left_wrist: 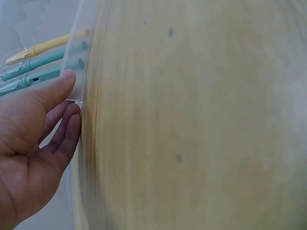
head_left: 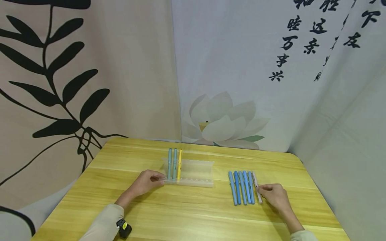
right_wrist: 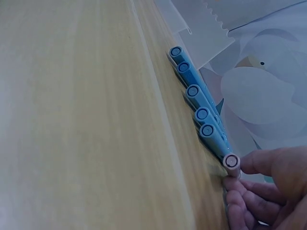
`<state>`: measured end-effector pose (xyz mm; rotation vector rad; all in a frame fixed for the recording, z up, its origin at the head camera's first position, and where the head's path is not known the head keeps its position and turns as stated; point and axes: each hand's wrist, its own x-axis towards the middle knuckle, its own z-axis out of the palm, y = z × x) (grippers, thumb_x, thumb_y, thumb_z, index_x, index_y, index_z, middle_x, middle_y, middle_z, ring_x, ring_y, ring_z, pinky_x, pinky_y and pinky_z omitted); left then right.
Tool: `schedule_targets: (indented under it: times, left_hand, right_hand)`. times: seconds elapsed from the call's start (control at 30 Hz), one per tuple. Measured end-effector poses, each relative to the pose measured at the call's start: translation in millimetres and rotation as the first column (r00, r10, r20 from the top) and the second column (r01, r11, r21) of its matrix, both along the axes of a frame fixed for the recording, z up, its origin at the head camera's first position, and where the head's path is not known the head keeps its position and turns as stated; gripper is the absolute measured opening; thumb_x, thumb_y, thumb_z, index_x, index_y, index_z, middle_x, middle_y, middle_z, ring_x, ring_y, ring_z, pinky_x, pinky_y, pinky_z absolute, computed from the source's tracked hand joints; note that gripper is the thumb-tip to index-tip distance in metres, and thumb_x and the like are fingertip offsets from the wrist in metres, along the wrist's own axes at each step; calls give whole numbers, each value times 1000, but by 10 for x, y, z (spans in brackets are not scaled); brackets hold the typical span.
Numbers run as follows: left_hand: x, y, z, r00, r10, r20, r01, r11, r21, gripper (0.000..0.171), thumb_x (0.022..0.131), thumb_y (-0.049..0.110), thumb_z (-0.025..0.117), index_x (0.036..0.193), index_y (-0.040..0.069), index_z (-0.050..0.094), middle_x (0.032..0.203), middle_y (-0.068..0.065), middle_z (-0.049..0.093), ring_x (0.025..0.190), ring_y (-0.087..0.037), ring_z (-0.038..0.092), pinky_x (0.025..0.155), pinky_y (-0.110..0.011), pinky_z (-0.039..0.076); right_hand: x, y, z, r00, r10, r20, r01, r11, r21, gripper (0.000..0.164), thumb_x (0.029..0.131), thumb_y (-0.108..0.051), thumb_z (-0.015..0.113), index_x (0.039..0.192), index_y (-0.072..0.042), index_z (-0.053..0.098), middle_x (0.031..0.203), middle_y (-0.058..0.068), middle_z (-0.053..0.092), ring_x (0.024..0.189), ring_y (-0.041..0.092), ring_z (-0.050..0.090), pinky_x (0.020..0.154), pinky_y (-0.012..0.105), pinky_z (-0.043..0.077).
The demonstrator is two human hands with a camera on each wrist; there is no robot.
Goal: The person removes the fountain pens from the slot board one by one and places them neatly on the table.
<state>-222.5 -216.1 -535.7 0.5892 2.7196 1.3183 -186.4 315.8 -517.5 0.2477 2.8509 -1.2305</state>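
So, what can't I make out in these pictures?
Left wrist view: far end of the clear holder, cut off by the top edge.
Right wrist view: much of the pale pen, hidden behind the right hand.
Head view: topmost black characters, cut off by the top edge.

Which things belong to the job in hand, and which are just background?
In the job:
clear tray, held by left hand
two teal pens, one yellow pen
five blue pens
pale pen, pinched by right hand

Background:
printed cloth
black wrist device
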Motion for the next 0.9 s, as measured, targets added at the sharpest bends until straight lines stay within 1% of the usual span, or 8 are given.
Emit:
schedule_targets:
  times: [0.3,0.4,0.53,0.63,0.77,0.9]
  left_hand:
    - [1,-1,8,1000,-1,-12,1,1000,0,24,95,20,75,115,7,77,113,-7,76,98,-19,68,83,-29,56]
    - [-1,-3,2,1000,-2,-11,2,1000,3,24,95,20,75,116,7,77,113,-7,76,98,-18,68,83,-29,56]
    - [4,-6,1,1000,6,-2,-6,1000,3,24,95,20,75,115,9,77,112,-5,76,98,-17,68,84,-28,55]
    - [6,-11,4,1000,4,-11,-4,1000,3,24,95,20,75,115,8,77,112,-6,76,97,-16,68,83,-29,56]
    - [8,-12,13,1000,-7,-21,7,1000,12,24,95,20,75,114,6,77,111,-8,76,95,-16,68,82,-29,56]
    - [12,-10,20,1000,-8,-22,8,1000,16,24,95,20,75,114,6,77,111,-8,76,95,-16,68,81,-28,55]
  right_hand:
    - [12,-18,16,1000,-8,9,8,1000,23,32,94,-28,74,105,1,79,93,10,77,79,18,70,62,32,52]
    - [17,-10,45,1000,-3,-3,3,999,47,31,95,-31,73,106,-2,79,96,8,78,85,20,70,67,34,53]
    - [13,-40,133,998,33,-53,-30,997,69,32,96,-33,72,109,-4,78,102,10,77,97,28,71,79,41,57]
    - [-9,-96,195,993,58,-99,-52,996,66,31,97,-31,72,112,-4,77,104,11,77,98,30,72,80,44,58]
    - [-39,-208,274,986,71,-151,-65,997,46,32,97,-30,72,117,-5,76,106,9,77,98,26,72,80,40,58]
    - [-59,-349,339,981,86,-176,-87,996,2,35,98,-31,71,121,-5,74,108,8,76,98,23,71,78,34,58]
